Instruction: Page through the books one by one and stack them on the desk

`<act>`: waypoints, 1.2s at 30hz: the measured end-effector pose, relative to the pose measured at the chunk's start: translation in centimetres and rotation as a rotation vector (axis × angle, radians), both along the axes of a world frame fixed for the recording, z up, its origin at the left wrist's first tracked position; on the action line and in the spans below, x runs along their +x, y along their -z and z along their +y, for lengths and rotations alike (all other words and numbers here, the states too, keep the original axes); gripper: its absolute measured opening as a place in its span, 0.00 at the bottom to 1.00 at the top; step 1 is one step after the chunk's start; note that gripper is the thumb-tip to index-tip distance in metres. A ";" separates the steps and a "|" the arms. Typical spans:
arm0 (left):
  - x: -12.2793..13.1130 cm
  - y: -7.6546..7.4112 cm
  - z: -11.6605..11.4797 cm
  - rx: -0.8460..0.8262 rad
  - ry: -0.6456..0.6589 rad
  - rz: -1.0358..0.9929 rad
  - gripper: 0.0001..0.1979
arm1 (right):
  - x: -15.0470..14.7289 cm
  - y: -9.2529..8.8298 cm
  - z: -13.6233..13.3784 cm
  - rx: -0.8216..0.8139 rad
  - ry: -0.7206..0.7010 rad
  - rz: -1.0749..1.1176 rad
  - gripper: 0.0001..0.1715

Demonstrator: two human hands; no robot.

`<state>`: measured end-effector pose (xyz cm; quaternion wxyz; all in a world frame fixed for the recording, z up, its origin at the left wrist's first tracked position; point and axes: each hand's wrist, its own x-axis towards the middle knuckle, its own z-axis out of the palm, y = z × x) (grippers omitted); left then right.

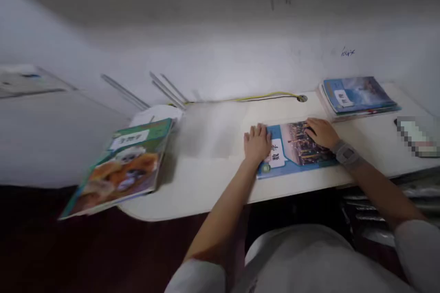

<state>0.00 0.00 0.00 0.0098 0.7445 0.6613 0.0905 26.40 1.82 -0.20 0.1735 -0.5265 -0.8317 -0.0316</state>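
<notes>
the book [292,146] lies flat near the front edge of the tabletop [202,187], between both hands. the left hand [257,144] is laid over its left end, fingers slightly spread; the right hand [322,133] rests on the right end, thumb parted from the fingers, pinching nothing as far as shows. to steady it well, press lightly and evenly at both ends, palms low, so it neither twists nor slides off the near edge; avoid bumping the stack [360,94] just behind the right hand.
</notes>
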 end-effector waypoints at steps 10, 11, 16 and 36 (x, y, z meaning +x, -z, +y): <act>-1.3 0.5 1.9 0.048 -0.222 -0.405 0.13 | 0.0 1.2 1.8 0.012 0.057 0.007 0.14; -1.5 0.4 2.1 0.044 -0.238 -0.502 0.11 | 0.0 1.2 1.8 0.016 0.057 0.008 0.14; -2.1 -0.2 3.0 0.078 -0.285 -0.781 0.12 | 0.2 0.7 1.8 0.043 0.043 0.004 0.16; -4.0 -3.2 5.1 -0.348 0.087 -1.387 0.26 | -3.9 -2.0 4.2 0.083 -0.282 0.021 0.17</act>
